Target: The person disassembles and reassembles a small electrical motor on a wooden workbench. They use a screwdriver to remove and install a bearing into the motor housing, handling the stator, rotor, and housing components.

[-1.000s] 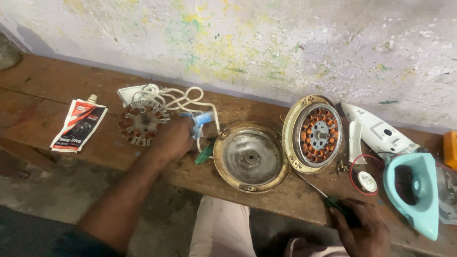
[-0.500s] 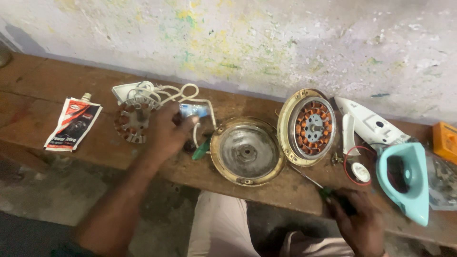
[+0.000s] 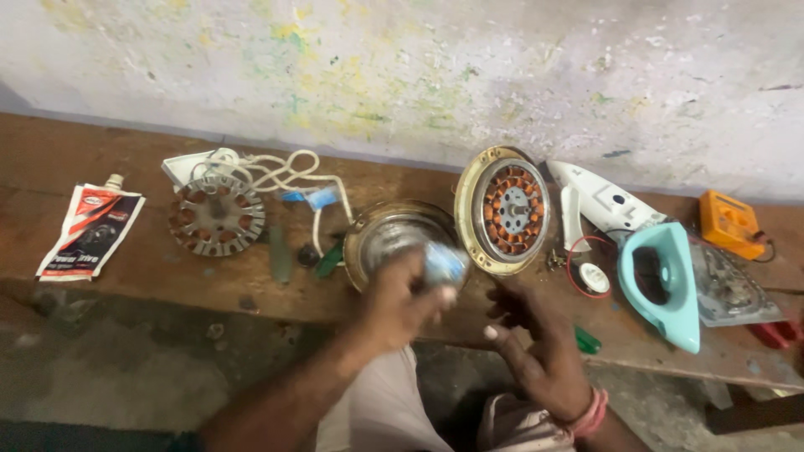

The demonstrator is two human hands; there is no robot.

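The left hand (image 3: 400, 303) has come back, fingers gripping a blurred bluish piece (image 3: 442, 264); right hand (image 3: 536, 345) fingers loosely curled, empty.

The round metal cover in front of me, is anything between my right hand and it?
Yes: your left hand, holding a small pale blurred object, lies over the round metal cover, between it and your right hand.

The left hand (image 3: 400, 303) is raised in the near middle of the scene, its forearm running down to the near left. Its fingers are curled closed around something small and pale, which is blurred. The right hand (image 3: 536, 347) is just to the right of it, a little nearer, with the palm turned up and fingers (image 3: 502, 311) loosely bent, pointing left. The two hands are close but apart.
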